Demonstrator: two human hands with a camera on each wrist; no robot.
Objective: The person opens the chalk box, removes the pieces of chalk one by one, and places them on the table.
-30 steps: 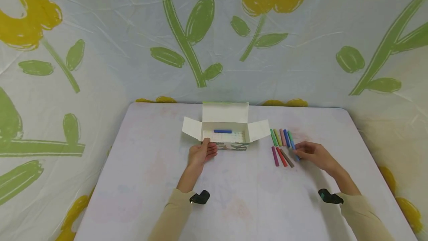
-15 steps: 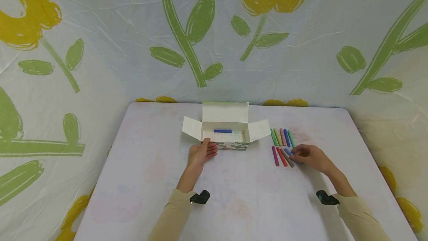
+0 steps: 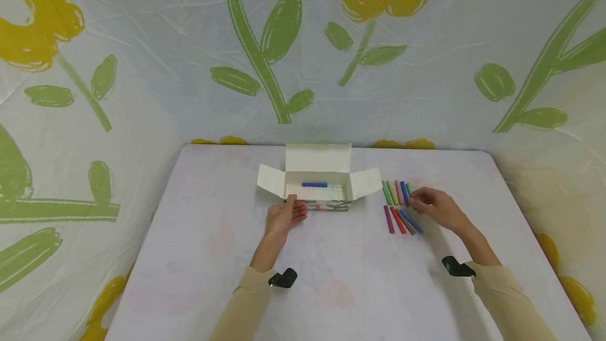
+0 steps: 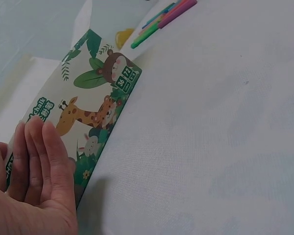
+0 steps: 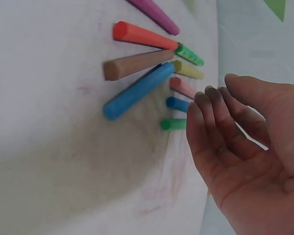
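My left hand (image 3: 282, 219) holds the near wall of a white, open-topped chalk box (image 3: 318, 157), thumb at the rim and fingers along the outside. In the left wrist view those fingers (image 4: 34, 156) lie against its printed animal front (image 4: 83, 117). A dark blue chalk stick (image 3: 314, 184) lies across the pale contents inside. My right hand (image 3: 437, 209), thumb and fingers apart and holding nothing, hovers by the green chalk (image 5: 174, 124) and dark blue chalk (image 5: 176, 104) of the far row. Nearer lies a lighter blue chalk (image 5: 139, 90), slanted beside the brown chalk (image 5: 137, 64).
The near row also has a purple chalk (image 3: 389, 219) and a red chalk (image 3: 398, 220). Another green chalk (image 3: 387, 192), a yellow chalk (image 3: 392, 192) and a pink chalk (image 3: 397, 192) complete the far row. The box's side flaps (image 3: 366, 182) spread outward on the table (image 3: 331, 278).
My right hand has laid the lighter blue chalk beside the brown one, let go, and moved up toward the far row. The left hand stays at the box.
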